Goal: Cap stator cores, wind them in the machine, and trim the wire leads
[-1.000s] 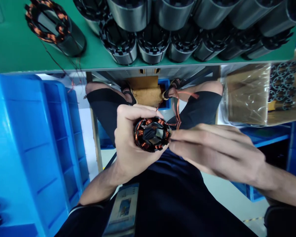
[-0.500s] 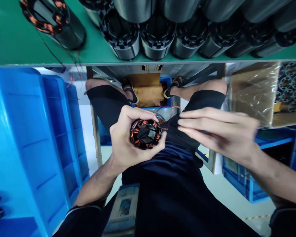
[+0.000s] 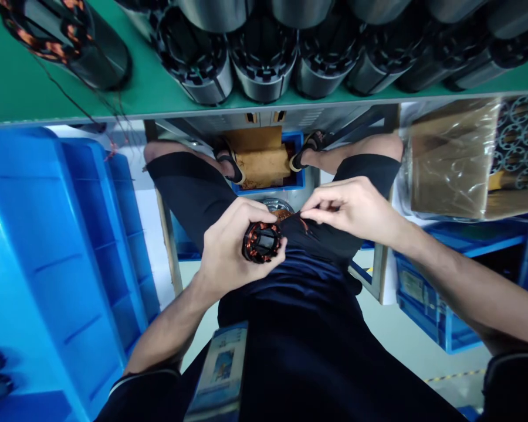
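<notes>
My left hand [image 3: 229, 252] is wrapped round a motor stator [image 3: 263, 242], whose ring of copper windings faces up toward me. Just to its right, my right hand [image 3: 347, 208] pinches a thin copper wire [image 3: 304, 223] between thumb and fingertips. A loose end of the wire hangs below the pinch, over the dark clothing of my lap. The lower body of the stator is hidden by my left palm and fingers. Part of a shiny round metal dish [image 3: 278, 205] with copper-coloured bits shows behind the stator.
Several stators [image 3: 264, 64] stand on the green bench [image 3: 145, 105]; a wound stator [image 3: 66, 41] with trailing wires lies at its left. Blue bins [image 3: 39, 252] stack on the left. A cardboard box [image 3: 449, 158] with metal rings is on the right. A blue crate [image 3: 270, 189] sits between my feet.
My right hand has moved left, closer to the stator, and its extended fingers have curled into a pinch on the wire. My left hand still holds the stator, tilted slightly differently.
</notes>
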`<state>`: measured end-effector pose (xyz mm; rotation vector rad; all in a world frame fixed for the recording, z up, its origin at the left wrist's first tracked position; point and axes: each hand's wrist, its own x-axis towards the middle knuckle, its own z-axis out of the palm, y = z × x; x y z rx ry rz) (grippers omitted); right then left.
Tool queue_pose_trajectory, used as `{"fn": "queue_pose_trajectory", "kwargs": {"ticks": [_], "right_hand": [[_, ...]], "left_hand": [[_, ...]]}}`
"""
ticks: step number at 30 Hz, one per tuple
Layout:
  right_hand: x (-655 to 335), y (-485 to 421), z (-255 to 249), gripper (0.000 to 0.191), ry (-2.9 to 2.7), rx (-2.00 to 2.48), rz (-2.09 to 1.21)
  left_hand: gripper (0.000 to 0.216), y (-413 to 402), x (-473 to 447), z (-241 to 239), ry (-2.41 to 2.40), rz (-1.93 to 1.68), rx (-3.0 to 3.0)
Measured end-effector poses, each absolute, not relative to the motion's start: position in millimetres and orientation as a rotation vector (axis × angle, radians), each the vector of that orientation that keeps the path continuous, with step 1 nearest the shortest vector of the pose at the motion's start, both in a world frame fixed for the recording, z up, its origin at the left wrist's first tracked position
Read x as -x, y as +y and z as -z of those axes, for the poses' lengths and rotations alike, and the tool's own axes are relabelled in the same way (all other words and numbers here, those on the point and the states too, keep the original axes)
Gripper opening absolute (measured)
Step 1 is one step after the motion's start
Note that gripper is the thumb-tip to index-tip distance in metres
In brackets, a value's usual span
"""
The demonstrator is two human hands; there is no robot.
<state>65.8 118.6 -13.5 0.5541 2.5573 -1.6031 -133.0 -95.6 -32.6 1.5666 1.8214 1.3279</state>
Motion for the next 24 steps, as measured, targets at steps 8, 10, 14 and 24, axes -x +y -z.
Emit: {"fn": "queue_pose_trajectory", "kwargs": {"ticks": [8, 10, 14, 24], "right_hand": [[-57, 73, -39, 0.073, 2.634, -0.373, 1.422], [-52, 69, -32, 0.063, 2.585, -0.319, 1.528], [-51, 77, -32, 0.016, 2.615, -0.298, 1.497], [-47, 110, -70, 0.025, 2.768, 0.184, 1.416]], "left_hand": [[0.035, -98, 125, 32, 1.928, -1.227, -1.872], [0.033, -95, 121, 23, 1.921, -1.208, -1.865], [0.040, -93, 116, 6, 1.876, -1.327, -1.758], [0.041, -74, 125, 4, 1.318, -1.480, -0.953]]}}
